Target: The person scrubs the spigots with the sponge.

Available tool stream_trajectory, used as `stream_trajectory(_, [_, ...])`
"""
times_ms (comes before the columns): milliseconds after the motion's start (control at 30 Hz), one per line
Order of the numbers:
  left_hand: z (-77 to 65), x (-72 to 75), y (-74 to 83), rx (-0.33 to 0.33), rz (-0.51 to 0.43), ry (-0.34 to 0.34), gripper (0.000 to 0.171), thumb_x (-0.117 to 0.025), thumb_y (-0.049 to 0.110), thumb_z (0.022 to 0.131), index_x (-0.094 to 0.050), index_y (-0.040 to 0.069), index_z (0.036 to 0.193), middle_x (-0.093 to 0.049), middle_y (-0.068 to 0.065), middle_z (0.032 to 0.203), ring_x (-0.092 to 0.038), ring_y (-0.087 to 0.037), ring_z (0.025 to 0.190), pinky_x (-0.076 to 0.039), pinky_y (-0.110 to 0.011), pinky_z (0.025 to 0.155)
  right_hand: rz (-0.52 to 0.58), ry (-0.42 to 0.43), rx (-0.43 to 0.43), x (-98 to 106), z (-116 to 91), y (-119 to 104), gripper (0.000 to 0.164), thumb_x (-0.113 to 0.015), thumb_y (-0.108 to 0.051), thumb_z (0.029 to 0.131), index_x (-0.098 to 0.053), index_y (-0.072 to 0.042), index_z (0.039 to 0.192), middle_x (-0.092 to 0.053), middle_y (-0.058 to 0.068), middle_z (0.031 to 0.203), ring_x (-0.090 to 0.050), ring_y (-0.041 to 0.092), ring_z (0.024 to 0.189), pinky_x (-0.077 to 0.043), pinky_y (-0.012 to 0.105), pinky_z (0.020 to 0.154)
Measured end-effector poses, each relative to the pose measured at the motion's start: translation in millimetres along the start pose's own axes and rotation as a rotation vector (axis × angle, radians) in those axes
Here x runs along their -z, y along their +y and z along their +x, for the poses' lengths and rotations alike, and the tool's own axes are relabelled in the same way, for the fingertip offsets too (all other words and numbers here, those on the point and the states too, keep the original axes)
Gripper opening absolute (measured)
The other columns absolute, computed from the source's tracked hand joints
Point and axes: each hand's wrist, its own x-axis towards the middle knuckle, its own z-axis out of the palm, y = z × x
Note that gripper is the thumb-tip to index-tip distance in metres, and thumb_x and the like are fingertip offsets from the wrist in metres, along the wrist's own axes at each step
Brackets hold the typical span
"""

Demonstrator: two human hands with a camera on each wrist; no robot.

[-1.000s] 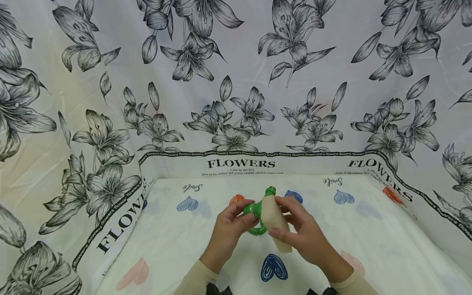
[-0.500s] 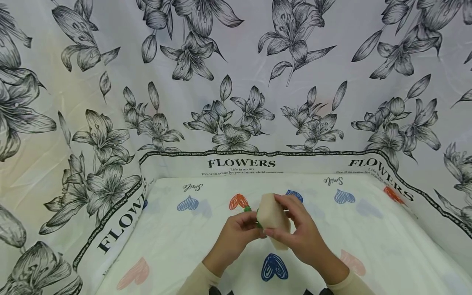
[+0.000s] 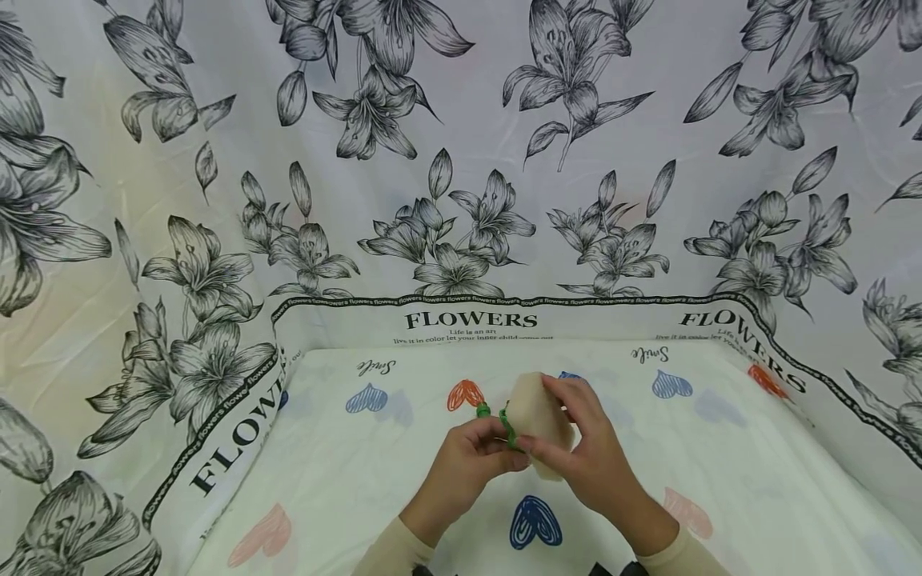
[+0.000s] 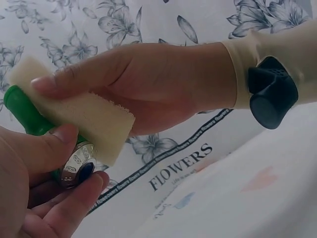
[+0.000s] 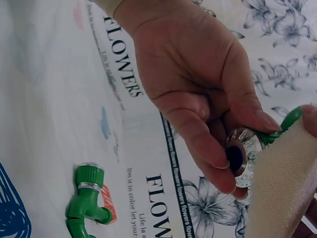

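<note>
My left hand [image 3: 471, 456] pinches a green fitting [image 3: 510, 432] by its silver end. In the left wrist view the silver collar [image 4: 74, 161] with a dark blue centre sits between thumb and fingers, and a rounded green end [image 4: 20, 101] pokes out beyond. My right hand [image 3: 598, 464] grips a thick beige sponge [image 3: 531, 412], thumb on the near side and fingers behind. The sponge lies against the fitting and hides part of it. Below the left hand, a green tap [image 5: 89, 196] with a ribbed collar lies on the table, mostly hidden in the head view.
The white tablecloth [image 3: 360, 472] carries printed hearts, such as a dark blue one [image 3: 535, 522]. A flower-printed curtain [image 3: 461, 104] surrounds the table at the back and both sides. A black wrist device [image 4: 272, 94] sits on the right sleeve.
The green fitting has turned in my left hand, so less of it shows from above. The sponge has tilted across its side, and my left fingers have moved slightly right, closer to the sponge.
</note>
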Motion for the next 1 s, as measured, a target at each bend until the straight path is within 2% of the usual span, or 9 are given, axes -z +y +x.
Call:
stream_trajectory(200, [-0.2,1.5,0.6,-0.011,-0.024,-0.010,0.028,-0.084,-0.001,0.095,-0.073,-0.007,0.120,-0.076,-0.015,0.116,-0.077,-0.024,0.106,-0.062,-0.038,0.096,0.005,0.001,-0.092,3,3,4,0.075,-0.093,-0.018,0.091,-0.058,-0.010,0.156,-0.057,0.002,0.138,-0.056,0.020,0.117,-0.057,0.039,0.091])
stream_trajectory(500, [-1.8,2.1,3.9,-0.026,-0.029,-0.006,0.037,-0.085,-0.002,0.093,-0.072,-0.006,0.128,-0.075,-0.016,0.122,-0.076,-0.026,0.110,-0.062,-0.042,0.097,-0.045,0.036,-0.149,10,6,18,0.076,-0.092,-0.020,0.092,-0.055,-0.004,0.157,-0.057,0.007,0.136,-0.057,0.022,0.115,-0.056,0.045,0.088])
stream_trajectory(633, [-1.0,1.9,4.0,-0.038,-0.031,-0.021,0.036,-0.084,-0.002,0.094,-0.071,-0.008,0.128,-0.074,-0.016,0.122,-0.076,-0.026,0.110,-0.062,-0.042,0.097,-0.025,0.031,-0.176,12,7,22,0.076,-0.091,-0.021,0.093,-0.054,-0.004,0.158,-0.057,0.008,0.136,-0.057,0.023,0.116,-0.055,0.047,0.089])
stream_trajectory(800, [0.7,2.0,3.1,-0.039,-0.019,-0.016,0.035,-0.084,-0.002,0.094,-0.071,-0.008,0.126,-0.075,-0.016,0.121,-0.076,-0.026,0.109,-0.062,-0.041,0.096,-0.013,0.024,-0.183,12,7,23,0.076,-0.090,-0.022,0.094,-0.054,-0.005,0.158,-0.057,0.008,0.136,-0.057,0.023,0.116,-0.054,0.047,0.089])
stream_trajectory(1000, [3.6,2.7,0.1,-0.018,-0.007,0.014,0.031,-0.085,0.000,0.094,-0.073,-0.006,0.122,-0.077,-0.015,0.116,-0.077,-0.025,0.103,-0.064,-0.041,0.093,0.020,-0.020,-0.196,9,5,24,0.074,-0.090,-0.024,0.094,-0.055,-0.008,0.158,-0.056,0.004,0.138,-0.055,0.021,0.117,-0.052,0.041,0.090])
